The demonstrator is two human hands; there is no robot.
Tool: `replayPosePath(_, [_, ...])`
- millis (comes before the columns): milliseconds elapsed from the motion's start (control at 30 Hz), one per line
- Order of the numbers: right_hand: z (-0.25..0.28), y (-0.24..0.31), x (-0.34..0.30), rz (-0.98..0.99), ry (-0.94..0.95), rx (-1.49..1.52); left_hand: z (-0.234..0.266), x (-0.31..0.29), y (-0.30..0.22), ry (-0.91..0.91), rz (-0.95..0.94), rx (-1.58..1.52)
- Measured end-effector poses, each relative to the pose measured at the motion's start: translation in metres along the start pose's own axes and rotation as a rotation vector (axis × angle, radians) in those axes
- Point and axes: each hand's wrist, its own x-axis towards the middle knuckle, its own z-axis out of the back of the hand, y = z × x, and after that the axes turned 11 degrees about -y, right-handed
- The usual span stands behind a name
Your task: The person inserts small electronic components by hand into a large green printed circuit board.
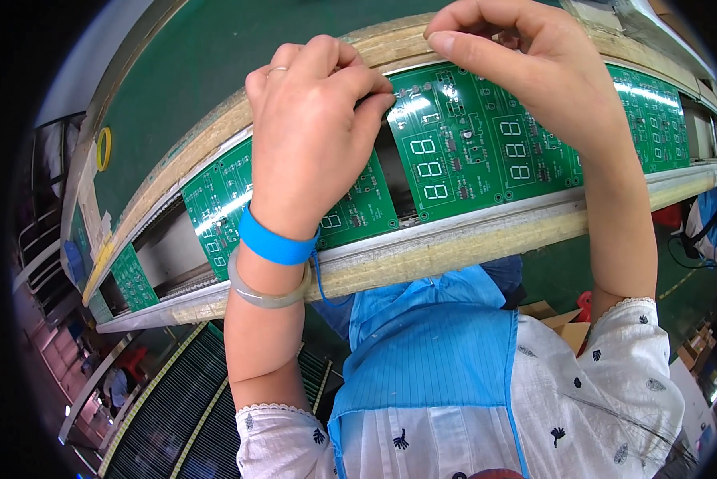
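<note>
Green circuit boards with white digit outlines lie in a row along a conveyor track. My left hand (314, 132) is closed, its thumb and fingertips pressed together at the upper left edge of the middle circuit board (446, 172). Whether it grips that edge or a small part is hidden. Above the same board's far edge, my right hand (534, 72) is raised with thumb and index finger pinched together; anything between them is too small to make out. Another circuit board (366, 195) lies partly under my left wrist, across a dark gap from the middle one.
Wooden-edged rails (486, 219) border the track, with more boards (653, 120) to the right. Beyond is a green surface (239, 48) with a yellow ring (104, 149). A slotted black rack (167, 407) stands lower left. A blue cord hangs from my left wristband (277, 242).
</note>
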Motion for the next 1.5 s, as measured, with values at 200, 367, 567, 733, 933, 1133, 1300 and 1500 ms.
replayPosePath(200, [0.004,-0.007,-0.007,0.215,-0.077,-0.229,0.008,0.000,0.019,-0.185,0.165,-0.160])
replayPosePath(367, [-0.016,-0.010,-0.050,0.727,0.048,-0.780,0.018,0.001,0.031,-0.344,0.231,-0.204])
replayPosePath(567, [-0.046,-0.024,-0.099,0.743,-0.017,-0.935,0.025,0.004,0.028,-0.361,0.206,-0.179])
replayPosePath(733, [-0.041,-0.032,-0.107,0.726,-0.103,-0.985,0.028,0.001,0.031,-0.345,0.201,-0.177])
replayPosePath(933, [-0.015,-0.040,-0.113,0.650,-0.231,-1.096,0.027,0.004,0.028,-0.337,0.165,-0.165])
replayPosePath(1133, [0.014,-0.051,-0.112,0.544,-0.349,-1.174,0.031,0.004,0.027,-0.339,0.173,-0.159])
replayPosePath(1300, [0.041,-0.056,-0.109,0.433,-0.402,-1.247,0.026,0.002,0.027,-0.335,0.158,-0.157])
replayPosePath(1500, [0.067,-0.076,-0.093,0.497,-0.580,-1.302,0.030,0.003,0.024,-0.295,0.170,-0.123])
